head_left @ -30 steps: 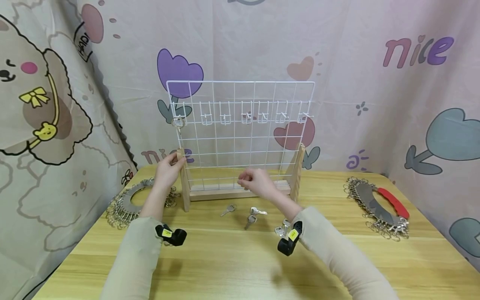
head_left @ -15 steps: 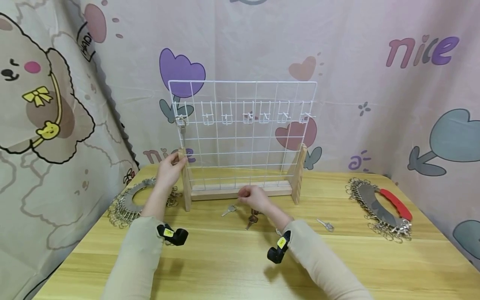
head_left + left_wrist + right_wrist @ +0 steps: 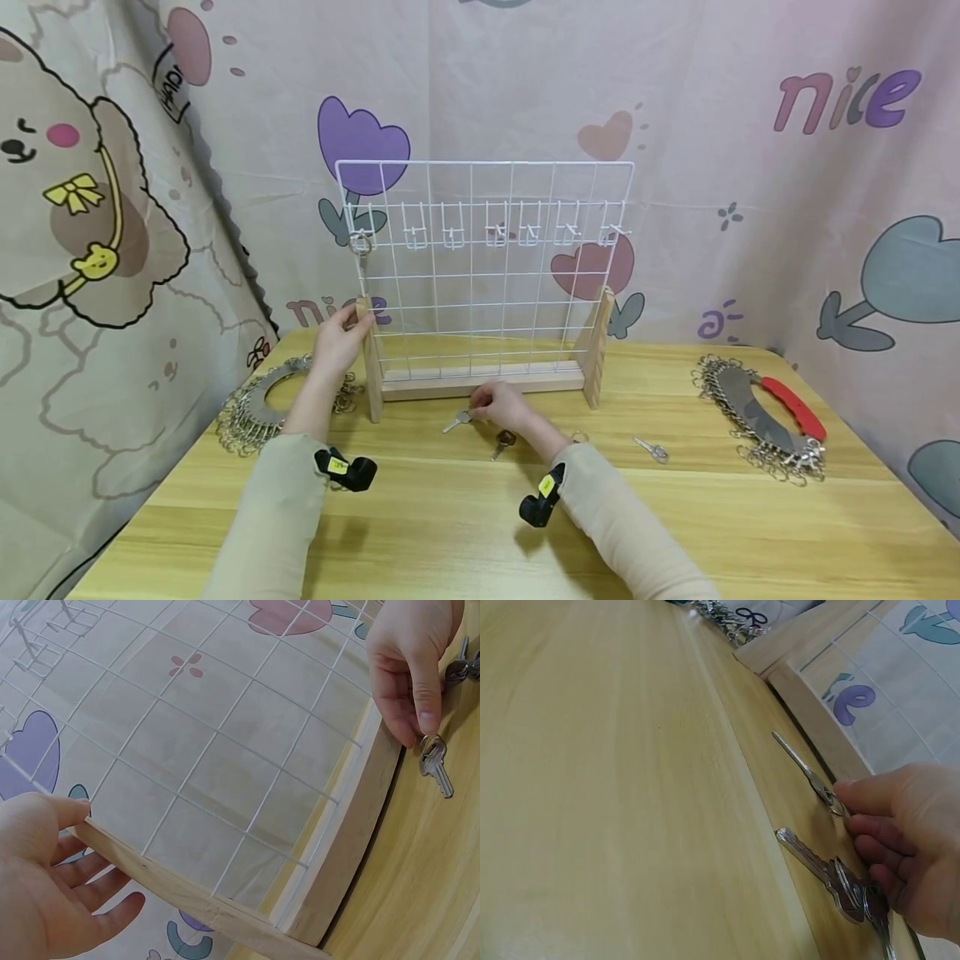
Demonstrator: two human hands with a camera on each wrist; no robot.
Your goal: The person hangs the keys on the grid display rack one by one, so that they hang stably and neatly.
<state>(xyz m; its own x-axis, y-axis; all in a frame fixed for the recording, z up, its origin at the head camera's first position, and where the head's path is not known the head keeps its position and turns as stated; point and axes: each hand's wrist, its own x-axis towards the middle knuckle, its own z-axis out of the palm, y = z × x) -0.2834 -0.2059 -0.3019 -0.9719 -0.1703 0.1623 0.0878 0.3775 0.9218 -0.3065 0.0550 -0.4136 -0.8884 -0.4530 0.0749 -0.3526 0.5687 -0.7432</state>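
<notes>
White wire forms the grid, held by a pale wooden upright at each end and a wooden base bar along the bottom. Read the head view as a clock dial centred on the right hand, with the grid rising at 12 o'clock.

The right hand is nearly closed, pinching the ring end of a silver key between thumb and forefinger, the other fingers tucked in. That key lies at about 8 o'clock, on the tabletop just in front of the base bar. The left hand, toward 10 o'clock, holds the top of the nearer upright, thumb on one side and the other fingers loosely spread behind it.

A darker-looking key bunch lies at 6 o'clock, near the right hand; a lone key sits between 3 and 4 o'clock, and a small ring shows beside the right sleeve at about 4. Along the grid runs a row of white hooks; the end one at about 10 o'clock carries a metal ring. A curved metal plate fringed with rings lies at 9 o'clock, and another with a red handle at 3. Behind hangs a printed curtain.
</notes>
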